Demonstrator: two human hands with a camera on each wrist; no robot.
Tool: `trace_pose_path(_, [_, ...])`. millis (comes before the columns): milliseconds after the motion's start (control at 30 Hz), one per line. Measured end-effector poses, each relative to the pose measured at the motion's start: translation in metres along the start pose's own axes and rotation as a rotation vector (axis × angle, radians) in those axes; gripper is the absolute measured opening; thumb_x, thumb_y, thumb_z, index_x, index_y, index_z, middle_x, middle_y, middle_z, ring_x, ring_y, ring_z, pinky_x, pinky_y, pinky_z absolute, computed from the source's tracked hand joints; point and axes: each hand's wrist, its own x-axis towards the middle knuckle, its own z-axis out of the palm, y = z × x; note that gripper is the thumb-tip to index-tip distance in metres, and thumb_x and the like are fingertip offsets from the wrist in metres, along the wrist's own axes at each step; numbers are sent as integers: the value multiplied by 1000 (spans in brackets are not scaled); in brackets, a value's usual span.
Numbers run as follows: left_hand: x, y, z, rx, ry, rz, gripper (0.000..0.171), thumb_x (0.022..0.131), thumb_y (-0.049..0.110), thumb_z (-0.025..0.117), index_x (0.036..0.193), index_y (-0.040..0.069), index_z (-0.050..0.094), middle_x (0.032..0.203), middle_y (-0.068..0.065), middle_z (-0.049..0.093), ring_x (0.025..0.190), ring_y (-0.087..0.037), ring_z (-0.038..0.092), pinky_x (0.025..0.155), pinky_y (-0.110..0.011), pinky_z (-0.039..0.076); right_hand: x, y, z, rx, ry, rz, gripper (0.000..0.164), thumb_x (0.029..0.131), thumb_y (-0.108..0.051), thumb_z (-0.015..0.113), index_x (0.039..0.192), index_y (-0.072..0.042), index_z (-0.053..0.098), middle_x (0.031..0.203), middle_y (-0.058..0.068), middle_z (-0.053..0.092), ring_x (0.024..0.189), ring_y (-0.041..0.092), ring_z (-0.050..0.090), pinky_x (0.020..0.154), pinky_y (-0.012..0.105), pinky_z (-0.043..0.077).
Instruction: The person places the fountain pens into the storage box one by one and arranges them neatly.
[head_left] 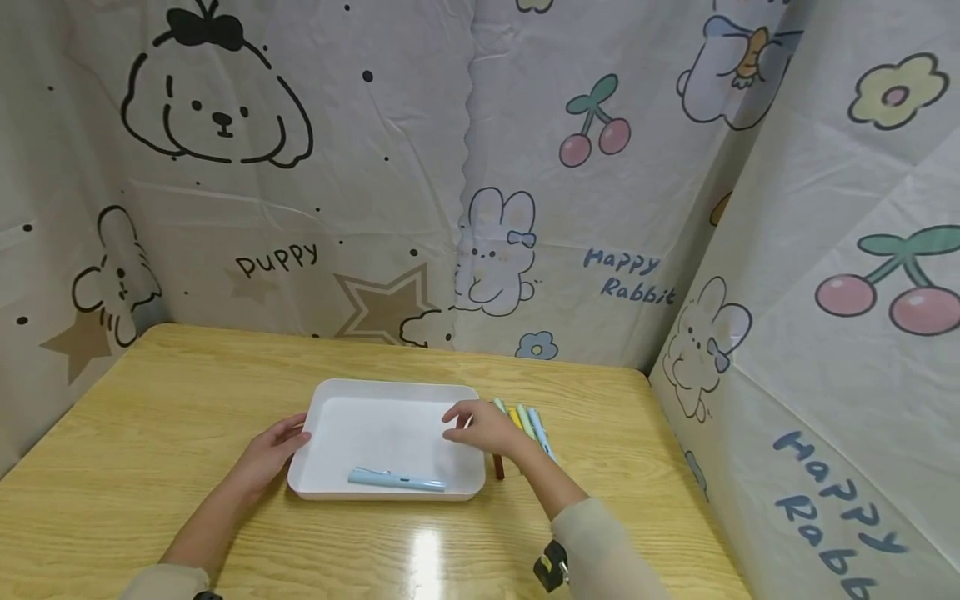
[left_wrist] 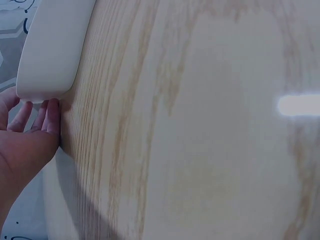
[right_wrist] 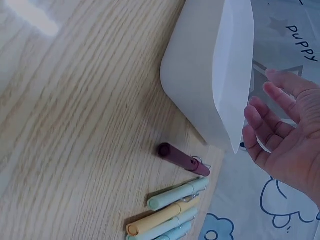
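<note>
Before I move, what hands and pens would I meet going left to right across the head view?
Left hand, blue pen in the white tray, right hand, yellow pen, green pen just right of it, another blue pen.

Cartoon-printed fabric curtains (head_left: 420, 167) surround a wood-grain table (head_left: 600, 517) that reflects a bright light.

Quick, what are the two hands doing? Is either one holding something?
Left hand: touching the edge of the white tray; can't tell if it's gripping.
Right hand: open, fingers loosely bent, holding nothing.
</note>
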Motion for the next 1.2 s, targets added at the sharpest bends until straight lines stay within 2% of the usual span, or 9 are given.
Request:
trace_pose_path(267, [0,-1,0,16,9,6,60,99,29,46,146,-2,24,144,-30,33,133,-39,35,108,-43,36,-6,10,-10,14,31,54,28,86,-25,67,108,-8,66,88,2,60,76,14,52,59,23,46])
trace_pose_path(533, [1,-2,1,14,6,1,60,100,29,45,146,-2,23,145,-30,32,133,-39,34,109,-46,35,-14,20,-22,57,68,65,28,87,-22,66,109,-5,65,85,3,58,74,15,50,58,25,45])
trace_pose_path(767, [1,-2,1,25,16,8,59,99,28,45,145,-3,24,144,-31,33,133,-39,35,108,-45,36,-19,34,-28,64,135,81,25,87,-20,65,107,-4,66,88,4,60,77,15,53,60,24,46])
trace_pose_path(933, [0,-2,1,30,15,13,60,99,29,45,145,-3,24,144,-30,34,132,-39,35,108,-44,36,-28,41,-35,79,176,133,25,88,-20,65,108,-5,67,88,5,61,78,16,53,59,25,45])
trace_pose_path(1067, [1,-3,1,34,17,17,61,99,30,46,146,-3,24,144,-30,34,132,-39,36,108,-43,37,-33,52,-38,82,205,164,26,88,-19,64,109,-5,67,89,5,60,77,15,52,59,24,45])
trace_pose_path(1200, [0,-4,0,24,18,10,61,99,31,46,146,-2,24,144,-30,34,132,-38,36,105,-36,40,-36,62,-41,78,239,181,25,88,-18,64,108,-4,67,88,5,60,79,15,52,59,24,45])
